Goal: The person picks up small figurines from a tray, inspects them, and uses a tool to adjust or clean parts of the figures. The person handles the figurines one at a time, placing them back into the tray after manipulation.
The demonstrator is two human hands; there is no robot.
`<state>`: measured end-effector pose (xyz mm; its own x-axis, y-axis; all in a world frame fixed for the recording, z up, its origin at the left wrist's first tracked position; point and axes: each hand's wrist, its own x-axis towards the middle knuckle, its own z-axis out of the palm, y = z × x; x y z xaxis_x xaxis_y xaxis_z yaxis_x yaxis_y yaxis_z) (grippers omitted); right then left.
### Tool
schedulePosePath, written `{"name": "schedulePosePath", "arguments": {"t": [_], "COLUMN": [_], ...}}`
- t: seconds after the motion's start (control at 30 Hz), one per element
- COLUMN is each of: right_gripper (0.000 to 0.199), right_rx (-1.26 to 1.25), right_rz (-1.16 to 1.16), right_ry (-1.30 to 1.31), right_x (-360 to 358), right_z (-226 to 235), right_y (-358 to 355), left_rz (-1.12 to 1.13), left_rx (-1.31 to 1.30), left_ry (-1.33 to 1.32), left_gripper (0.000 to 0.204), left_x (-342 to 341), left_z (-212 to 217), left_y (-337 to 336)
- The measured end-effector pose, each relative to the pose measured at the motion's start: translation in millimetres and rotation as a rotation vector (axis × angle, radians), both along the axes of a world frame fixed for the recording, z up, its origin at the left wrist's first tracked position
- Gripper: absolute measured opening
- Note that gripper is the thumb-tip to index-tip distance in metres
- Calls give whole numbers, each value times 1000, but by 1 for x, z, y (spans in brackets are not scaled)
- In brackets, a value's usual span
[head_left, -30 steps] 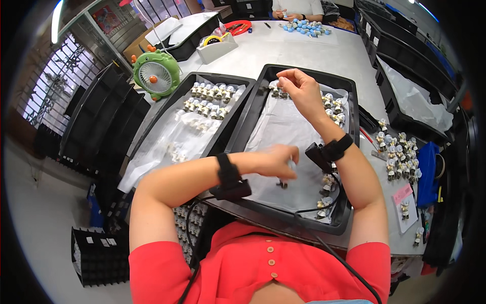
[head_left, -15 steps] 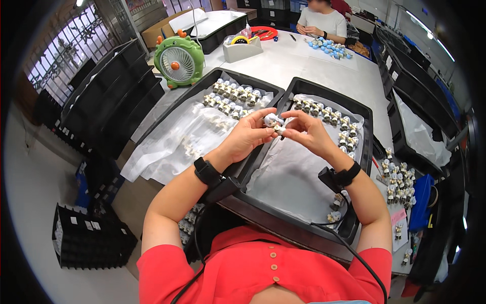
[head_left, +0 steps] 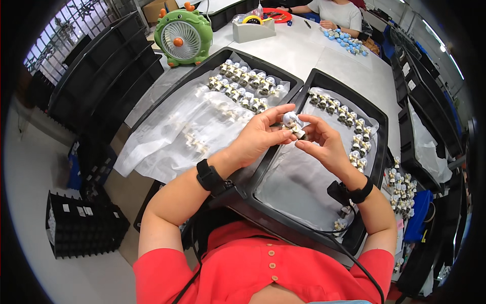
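A small figurine (head_left: 290, 120) with pale grey hair, a white outfit and a dark base is held up over the rims between the two trays. My left hand (head_left: 260, 133) is closed on its left side, thumb and fingertips around it. From the right, my right hand (head_left: 324, 143) pinches near its lower part, fingers curled. Below, the right black tray (head_left: 380, 152) is lined with white sheet, and similar figurines (head_left: 348, 117) stand along its far and right sides. In the left black tray (head_left: 174, 93), rows of figurines (head_left: 248, 78) stand at the back, others under a thin white sheet (head_left: 167, 147).
A green fan (head_left: 183, 38) stands behind the left tray, beside a grey tape dispenser (head_left: 253, 32). Across the table a person (head_left: 339, 17) sits by a pile of blue pieces (head_left: 346, 41). More figurines (head_left: 403, 191) and a blue bin (head_left: 419, 217) are at right. Black crates (head_left: 86, 223) stand at left.
The view has shifted, so the trays and fan sit differently in the picture. The figurine, still between both hands, is now turned more upright with its front showing.
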<state>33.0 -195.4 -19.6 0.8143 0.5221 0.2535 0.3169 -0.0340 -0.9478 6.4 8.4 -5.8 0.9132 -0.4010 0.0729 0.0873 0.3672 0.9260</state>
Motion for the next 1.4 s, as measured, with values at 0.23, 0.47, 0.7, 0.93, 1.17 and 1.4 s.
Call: {"name": "schedulePosePath", "arguments": {"t": [0.23,0.47,0.7,0.93,1.17,1.4], "right_gripper": [54,55,53,52,34,24], "right_rx": [25,94,113,133,167,248], "right_rz": [19,37,49,78,52,65], "right_ry": [114,232,193,226,410,561], "right_x": [-4,-7,-6,-7,-7,-3], "right_z": [4,10,9,10,4,3], "right_y": [-1,-1,-3,-3,-3,-7], "left_rz": [73,88,77,69,68,80], "left_rx": [2,-16,-2,-6,-5,-7], "left_ry": [-105,-31,-73,-81,-104,-68], "left_gripper": [57,58,56,54,48,50], "left_x": [-3,-5,-8,-10,-12,-12], "left_z": [-1,3,5,5,5,3], "left_y": [-8,-7,-8,-8,-12,-12]}}
